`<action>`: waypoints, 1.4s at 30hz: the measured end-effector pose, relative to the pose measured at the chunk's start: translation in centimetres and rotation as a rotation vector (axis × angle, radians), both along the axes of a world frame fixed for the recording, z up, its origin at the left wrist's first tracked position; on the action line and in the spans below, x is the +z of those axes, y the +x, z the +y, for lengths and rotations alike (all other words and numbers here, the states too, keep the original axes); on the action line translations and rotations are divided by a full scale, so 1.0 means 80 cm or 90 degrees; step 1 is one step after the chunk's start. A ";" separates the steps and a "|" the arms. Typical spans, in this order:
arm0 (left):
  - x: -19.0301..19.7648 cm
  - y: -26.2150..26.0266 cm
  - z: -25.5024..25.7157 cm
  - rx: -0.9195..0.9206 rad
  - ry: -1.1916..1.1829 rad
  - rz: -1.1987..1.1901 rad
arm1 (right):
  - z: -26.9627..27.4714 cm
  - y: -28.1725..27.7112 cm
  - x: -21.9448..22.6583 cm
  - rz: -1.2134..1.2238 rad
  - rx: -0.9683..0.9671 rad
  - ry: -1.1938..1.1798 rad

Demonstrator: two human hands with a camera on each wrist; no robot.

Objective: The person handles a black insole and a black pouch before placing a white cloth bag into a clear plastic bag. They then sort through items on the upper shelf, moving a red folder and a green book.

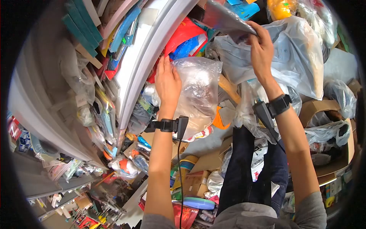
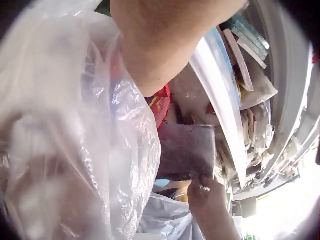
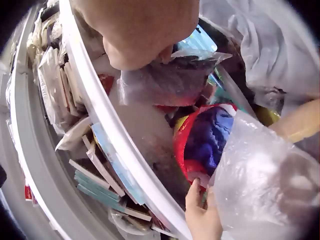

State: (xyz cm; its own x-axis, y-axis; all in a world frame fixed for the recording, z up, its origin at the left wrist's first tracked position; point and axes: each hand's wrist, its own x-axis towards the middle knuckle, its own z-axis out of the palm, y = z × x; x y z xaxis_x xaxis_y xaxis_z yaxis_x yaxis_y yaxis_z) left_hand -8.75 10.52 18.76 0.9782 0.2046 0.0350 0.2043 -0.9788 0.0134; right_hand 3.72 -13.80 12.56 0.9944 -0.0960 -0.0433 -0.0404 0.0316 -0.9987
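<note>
My left hand (image 1: 167,74) lies with straight fingers against the left side of a crumpled clear plastic bag (image 1: 198,89), beside the white shelf edge (image 1: 150,49). The same bag (image 2: 75,150) fills the left wrist view. My right hand (image 1: 257,34) is raised higher and pinches the corner of a flat grey plastic packet (image 1: 223,17). The right wrist view shows this packet (image 3: 165,82) hanging under the right hand (image 3: 140,30), with the left hand (image 3: 200,215) and clear bag (image 3: 265,175) below. A red and blue bag (image 3: 205,140) lies between them.
White curved shelving (image 1: 126,76) packed with boards and packets runs along the left. A large pale grey bag (image 1: 289,57) sits behind the right arm. Cardboard boxes (image 1: 324,110), loose bags and packets cover the floor around my legs (image 1: 248,171).
</note>
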 end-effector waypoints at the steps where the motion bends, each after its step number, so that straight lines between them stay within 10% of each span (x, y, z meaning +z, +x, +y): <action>1: 0.000 0.000 0.000 0.000 -0.002 0.000 | 0.011 0.007 -0.010 0.002 0.009 0.012; 6: 0.003 0.001 0.003 -0.007 -0.027 0.005 | 0.083 0.055 -0.043 0.008 0.049 -0.070; 10: 0.001 -0.001 0.003 -0.011 -0.032 0.009 | 0.107 0.076 -0.058 0.086 0.316 -0.181; 15: 0.004 0.000 0.002 0.000 -0.060 0.015 | 0.068 0.061 -0.094 0.050 0.256 -0.210; 29: 0.035 -0.043 -0.171 -0.066 -0.191 0.001 | -0.205 -0.242 -0.014 0.546 0.224 0.048; 36: 0.020 -0.066 -0.337 -0.112 -0.416 0.146 | -0.325 -0.144 0.008 0.222 -0.105 -0.269; 42: 0.021 -0.060 -0.421 -0.132 -0.437 0.221 | -0.365 -0.039 0.015 0.093 0.061 -0.427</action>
State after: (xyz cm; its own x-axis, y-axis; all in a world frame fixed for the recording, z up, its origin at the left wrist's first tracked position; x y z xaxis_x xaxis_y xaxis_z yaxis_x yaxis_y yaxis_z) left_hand -13.51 -23.14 20.47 0.9307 -0.1166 -0.3467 0.1223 -0.7940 0.5955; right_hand 0.62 -43.03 13.78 0.9883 -0.0609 -0.1397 -0.1480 -0.6013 -0.7852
